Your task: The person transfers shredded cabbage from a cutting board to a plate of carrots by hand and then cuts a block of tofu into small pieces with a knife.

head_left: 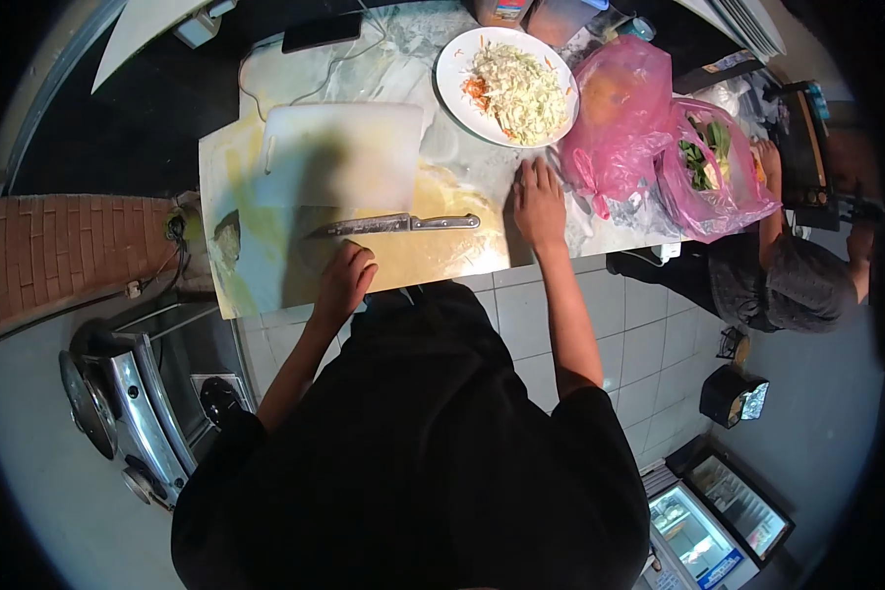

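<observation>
My left hand [344,282] rests near the front edge of the marble counter [393,267], its fingers curled in; whether anything is in them is hidden. Just beyond it lies a knife [403,225], blade pointing left and handle right. Flat on the counter, my right hand [539,205] touches the surface with fingers stretched out and holds nothing. Behind the knife is a white cutting board [344,157]. A white plate [454,90] of shredded cabbage [531,93] and some shredded carrot [475,90] stands beyond my right hand.
Right of the plate sit a closed pink bag [619,88] and an open pink bag [747,211] with leafy greens [708,157]. Another person [782,280] stands at the right, a hand by the open bag. A dark phone [322,33] and a cable lie at the back left.
</observation>
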`<state>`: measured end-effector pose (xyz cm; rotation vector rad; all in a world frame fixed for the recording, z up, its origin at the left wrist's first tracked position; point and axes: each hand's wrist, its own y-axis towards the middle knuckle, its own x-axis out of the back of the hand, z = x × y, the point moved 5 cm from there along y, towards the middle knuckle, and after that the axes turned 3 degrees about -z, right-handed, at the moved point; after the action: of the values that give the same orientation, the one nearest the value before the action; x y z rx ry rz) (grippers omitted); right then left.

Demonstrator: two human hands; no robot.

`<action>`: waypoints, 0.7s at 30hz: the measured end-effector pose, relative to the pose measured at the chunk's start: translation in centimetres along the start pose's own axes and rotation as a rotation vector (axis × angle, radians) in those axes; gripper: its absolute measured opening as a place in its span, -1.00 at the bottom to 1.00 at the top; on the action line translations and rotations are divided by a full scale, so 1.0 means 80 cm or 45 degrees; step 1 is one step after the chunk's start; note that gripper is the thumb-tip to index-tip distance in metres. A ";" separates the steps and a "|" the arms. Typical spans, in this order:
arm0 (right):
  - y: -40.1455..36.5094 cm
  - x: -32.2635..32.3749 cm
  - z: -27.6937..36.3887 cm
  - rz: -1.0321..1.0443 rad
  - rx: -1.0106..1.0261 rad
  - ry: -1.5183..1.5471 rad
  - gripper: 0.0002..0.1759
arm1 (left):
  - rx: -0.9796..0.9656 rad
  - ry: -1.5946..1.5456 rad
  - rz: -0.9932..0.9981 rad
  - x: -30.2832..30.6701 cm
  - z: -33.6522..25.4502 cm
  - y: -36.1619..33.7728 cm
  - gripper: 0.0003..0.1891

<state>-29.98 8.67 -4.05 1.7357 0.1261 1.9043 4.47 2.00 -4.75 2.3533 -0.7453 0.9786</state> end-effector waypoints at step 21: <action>0.039 0.011 0.062 0.477 0.261 0.413 -0.58 | 0.252 0.102 -0.041 -0.012 -0.003 -0.031 -0.82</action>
<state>-26.38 5.03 -1.15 1.6510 0.1259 2.5200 5.38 4.25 -5.89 2.4680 -0.6018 1.1728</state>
